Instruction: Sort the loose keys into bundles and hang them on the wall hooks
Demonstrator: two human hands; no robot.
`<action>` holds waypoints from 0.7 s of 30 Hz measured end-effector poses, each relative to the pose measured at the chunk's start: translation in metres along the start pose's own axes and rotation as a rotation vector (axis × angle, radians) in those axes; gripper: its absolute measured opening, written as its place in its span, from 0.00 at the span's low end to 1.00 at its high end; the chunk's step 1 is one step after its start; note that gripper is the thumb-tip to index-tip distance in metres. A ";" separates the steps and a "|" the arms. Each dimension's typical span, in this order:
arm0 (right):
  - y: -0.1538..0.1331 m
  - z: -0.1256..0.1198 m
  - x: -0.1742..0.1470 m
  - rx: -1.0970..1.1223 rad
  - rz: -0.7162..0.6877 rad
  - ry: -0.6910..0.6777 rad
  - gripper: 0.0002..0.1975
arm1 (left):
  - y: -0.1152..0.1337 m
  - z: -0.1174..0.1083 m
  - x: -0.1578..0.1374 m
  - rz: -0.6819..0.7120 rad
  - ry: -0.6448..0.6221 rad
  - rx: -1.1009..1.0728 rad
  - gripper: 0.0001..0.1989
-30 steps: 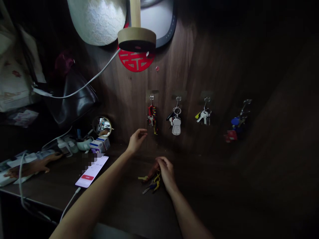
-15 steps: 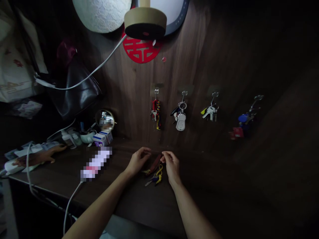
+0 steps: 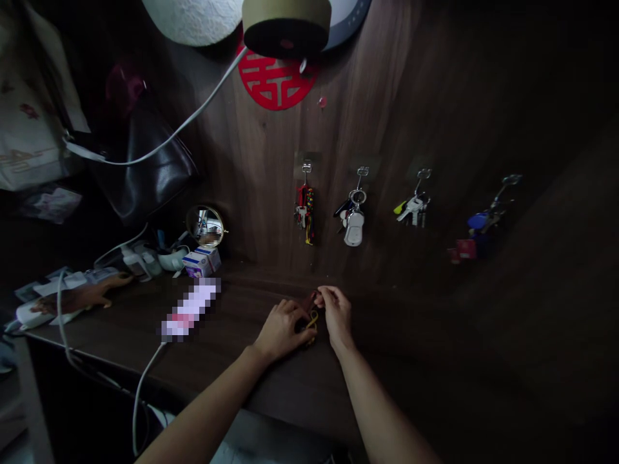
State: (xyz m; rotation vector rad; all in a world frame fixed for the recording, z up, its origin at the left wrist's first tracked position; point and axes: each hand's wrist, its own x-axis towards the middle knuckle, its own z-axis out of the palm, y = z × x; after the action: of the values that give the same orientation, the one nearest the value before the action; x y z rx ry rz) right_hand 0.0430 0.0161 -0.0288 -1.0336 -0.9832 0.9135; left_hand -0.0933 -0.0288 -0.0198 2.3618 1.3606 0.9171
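Low over the dark desk, my left hand (image 3: 283, 328) curls around a bunch of keys, whose metal parts it hides. A yellow cord loop (image 3: 314, 318) on the keys shows between its thumb and fingers. My right hand (image 3: 337, 316) is closed in a pinch at the upper end of a dark reddish strap (image 3: 308, 301). This strap lies beside the cord, partly covered by my left fingers. Exactly how strap and keys are joined is too dim to tell.
Several key bunches hang from wall hooks, among them one with a red cord (image 3: 304, 212) and one with a white fob (image 3: 354, 229). On the desk's left are a blurred-out phone-like object (image 3: 191, 309) with a cable, a small box (image 3: 200, 262), a round mirror (image 3: 207, 225) and an animal figure (image 3: 82, 296).
My left hand has moved right and down onto the keys, covering them and closing around them. My right hand stays at the strap's end. The camera view has shifted slightly.
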 end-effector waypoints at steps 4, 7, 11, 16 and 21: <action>0.000 0.000 0.001 0.003 -0.006 0.008 0.11 | -0.004 0.002 0.001 0.001 -0.007 -0.019 0.07; 0.000 0.000 0.001 0.003 -0.005 0.012 0.11 | -0.005 0.000 0.002 -0.021 0.014 -0.128 0.06; 0.001 0.000 0.001 0.001 -0.007 0.011 0.11 | -0.003 -0.005 0.003 -0.081 0.040 -0.275 0.08; 0.002 -0.001 0.000 -0.025 0.000 -0.029 0.12 | -0.005 -0.009 0.004 -0.264 0.138 -0.539 0.12; -0.003 0.000 -0.004 -0.064 -0.013 -0.109 0.11 | -0.010 -0.011 0.008 -0.367 0.231 -0.883 0.16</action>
State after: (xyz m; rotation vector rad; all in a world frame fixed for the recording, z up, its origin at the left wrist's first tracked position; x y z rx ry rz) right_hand 0.0425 0.0119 -0.0265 -1.0391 -1.1149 0.9403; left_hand -0.1044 -0.0176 -0.0138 1.3349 1.0738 1.3361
